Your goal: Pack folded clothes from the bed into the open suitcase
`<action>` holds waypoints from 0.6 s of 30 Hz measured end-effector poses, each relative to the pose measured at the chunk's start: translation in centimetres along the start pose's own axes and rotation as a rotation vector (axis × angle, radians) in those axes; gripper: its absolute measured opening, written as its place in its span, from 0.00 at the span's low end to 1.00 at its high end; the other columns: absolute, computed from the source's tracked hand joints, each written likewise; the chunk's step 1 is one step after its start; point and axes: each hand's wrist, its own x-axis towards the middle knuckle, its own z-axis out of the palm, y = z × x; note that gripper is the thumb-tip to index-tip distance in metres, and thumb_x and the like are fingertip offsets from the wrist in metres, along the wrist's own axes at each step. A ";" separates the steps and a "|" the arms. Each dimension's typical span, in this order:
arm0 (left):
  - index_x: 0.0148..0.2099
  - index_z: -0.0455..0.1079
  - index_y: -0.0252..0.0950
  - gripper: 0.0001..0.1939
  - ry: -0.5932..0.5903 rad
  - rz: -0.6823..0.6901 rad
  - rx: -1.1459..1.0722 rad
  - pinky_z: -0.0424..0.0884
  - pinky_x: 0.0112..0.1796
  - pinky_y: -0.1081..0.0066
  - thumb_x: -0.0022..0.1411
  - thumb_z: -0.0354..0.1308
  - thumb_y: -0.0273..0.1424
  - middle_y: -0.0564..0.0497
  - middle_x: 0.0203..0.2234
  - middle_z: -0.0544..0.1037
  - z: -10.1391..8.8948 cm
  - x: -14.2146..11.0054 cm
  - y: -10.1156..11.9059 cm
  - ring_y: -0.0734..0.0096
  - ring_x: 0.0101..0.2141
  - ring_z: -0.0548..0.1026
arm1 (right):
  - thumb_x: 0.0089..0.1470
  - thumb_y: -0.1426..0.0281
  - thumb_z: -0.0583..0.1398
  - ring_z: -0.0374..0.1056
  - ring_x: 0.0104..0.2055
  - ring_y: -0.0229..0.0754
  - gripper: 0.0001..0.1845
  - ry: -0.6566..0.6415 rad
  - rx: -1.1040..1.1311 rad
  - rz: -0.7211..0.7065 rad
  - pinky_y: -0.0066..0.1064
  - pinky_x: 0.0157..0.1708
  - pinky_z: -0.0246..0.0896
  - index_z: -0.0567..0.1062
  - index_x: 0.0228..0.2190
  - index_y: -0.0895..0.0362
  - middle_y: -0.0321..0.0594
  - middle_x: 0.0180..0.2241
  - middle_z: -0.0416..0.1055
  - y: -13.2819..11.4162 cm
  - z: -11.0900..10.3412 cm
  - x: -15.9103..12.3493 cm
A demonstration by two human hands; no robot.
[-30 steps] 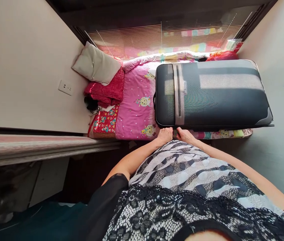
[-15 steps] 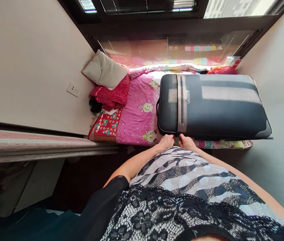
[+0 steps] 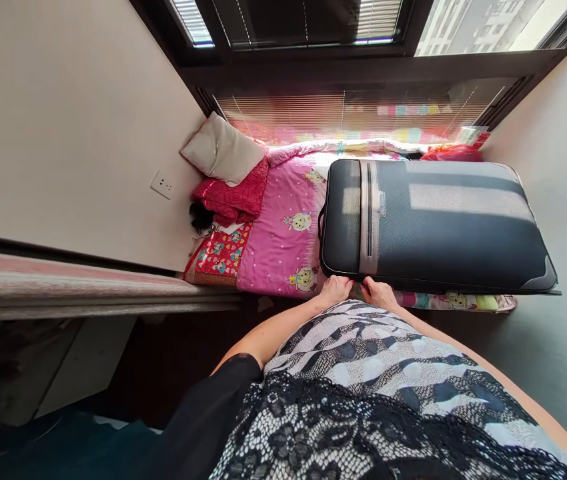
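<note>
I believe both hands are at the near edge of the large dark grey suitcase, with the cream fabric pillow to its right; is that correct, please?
Not quite: the head view shows the cream fabric pillow to the left of the large dark grey suitcase, with the left hand and right hand at its near edge.

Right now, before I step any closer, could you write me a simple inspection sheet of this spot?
Surface: pink cartoon cover, spread beneath part of the suitcase.
Main thing: dark suitcase, lying flat, sunlight across its top.
Clutter: pale cushion partly over a red cloth; black fluffy item beside it, unidentified.
Hands: left hand and right hand side by side at the suitcase's near edge, fingers curled; what they grip can't be made out.
Cables: nothing seen.
Surroundings: dark window frame beyond; wall socket on the left.
</note>
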 end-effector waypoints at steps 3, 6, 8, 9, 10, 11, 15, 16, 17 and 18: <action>0.52 0.84 0.33 0.21 0.027 0.037 0.027 0.76 0.47 0.64 0.81 0.50 0.37 0.34 0.44 0.87 0.0 -0.3 -0.5 0.54 0.46 0.85 | 0.71 0.64 0.55 0.78 0.34 0.46 0.13 0.020 -0.001 0.000 0.31 0.31 0.46 0.77 0.46 0.55 0.48 0.36 0.84 0.2 0.4 -0.1; 0.50 0.83 0.33 0.21 0.036 0.102 0.068 0.76 0.46 0.64 0.81 0.50 0.37 0.35 0.42 0.87 0.2 -0.3 -1.1 0.55 0.44 0.85 | 0.70 0.64 0.55 0.76 0.32 0.45 0.13 0.073 0.026 -0.004 0.31 0.30 0.46 0.78 0.45 0.55 0.46 0.33 0.83 0.5 1.1 -0.2; 0.49 0.82 0.32 0.20 0.049 0.154 0.124 0.77 0.46 0.63 0.81 0.50 0.36 0.35 0.41 0.86 0.4 -0.3 -1.3 0.54 0.44 0.85 | 0.68 0.63 0.56 0.75 0.30 0.44 0.13 0.116 0.052 -0.008 0.30 0.29 0.46 0.78 0.43 0.56 0.45 0.31 0.82 0.6 1.6 -0.3; 0.49 0.82 0.32 0.20 0.057 0.180 0.161 0.77 0.46 0.62 0.81 0.50 0.36 0.35 0.42 0.86 0.5 -0.3 -1.4 0.54 0.44 0.85 | 0.67 0.63 0.56 0.75 0.29 0.44 0.13 0.136 0.067 -0.010 0.30 0.29 0.46 0.78 0.42 0.56 0.45 0.31 0.82 0.6 1.8 -0.3; 0.50 0.81 0.31 0.19 0.065 0.204 0.197 0.77 0.45 0.61 0.81 0.50 0.35 0.35 0.41 0.86 0.5 -0.4 -1.4 0.53 0.44 0.85 | 0.67 0.62 0.56 0.75 0.28 0.44 0.13 0.154 0.081 -0.011 0.30 0.29 0.46 0.78 0.42 0.56 0.45 0.30 0.82 0.7 1.9 -0.4; 0.50 0.81 0.31 0.19 0.073 0.224 0.226 0.78 0.44 0.61 0.81 0.50 0.34 0.35 0.41 0.86 0.6 -0.4 -1.4 0.53 0.44 0.85 | 0.67 0.62 0.57 0.74 0.28 0.43 0.14 0.167 0.095 -0.010 0.30 0.29 0.46 0.79 0.41 0.56 0.44 0.30 0.82 0.7 2.0 -0.4; 0.50 0.81 0.31 0.17 0.103 0.256 0.249 0.78 0.43 0.64 0.80 0.51 0.32 0.37 0.39 0.86 0.9 -0.3 -1.3 0.55 0.43 0.86 | 0.66 0.62 0.58 0.75 0.29 0.43 0.14 0.185 0.151 0.012 0.30 0.30 0.47 0.80 0.42 0.58 0.46 0.32 0.82 0.7 2.4 -0.6; 0.50 0.81 0.31 0.17 0.108 0.252 0.241 0.78 0.43 0.65 0.80 0.51 0.32 0.37 0.39 0.86 1.1 -0.2 -1.3 0.56 0.43 0.86 | 0.65 0.62 0.59 0.75 0.29 0.44 0.14 0.190 0.164 0.023 0.29 0.30 0.48 0.81 0.42 0.58 0.46 0.32 0.82 0.7 2.5 -0.7; 0.51 0.81 0.32 0.17 0.103 0.252 0.233 0.78 0.43 0.64 0.81 0.51 0.33 0.37 0.40 0.86 1.4 -0.1 -1.4 0.56 0.43 0.86 | 0.65 0.62 0.59 0.74 0.29 0.44 0.14 0.196 0.180 0.034 0.29 0.30 0.49 0.81 0.42 0.58 0.46 0.32 0.82 0.8 2.7 -0.7; 0.51 0.81 0.33 0.17 0.086 0.255 0.225 0.78 0.43 0.64 0.81 0.51 0.34 0.38 0.41 0.86 1.7 0.1 -1.6 0.56 0.43 0.86 | 0.64 0.62 0.60 0.74 0.29 0.44 0.14 0.202 0.197 0.045 0.29 0.30 0.50 0.81 0.42 0.58 0.46 0.31 0.82 1.0 2.9 -0.7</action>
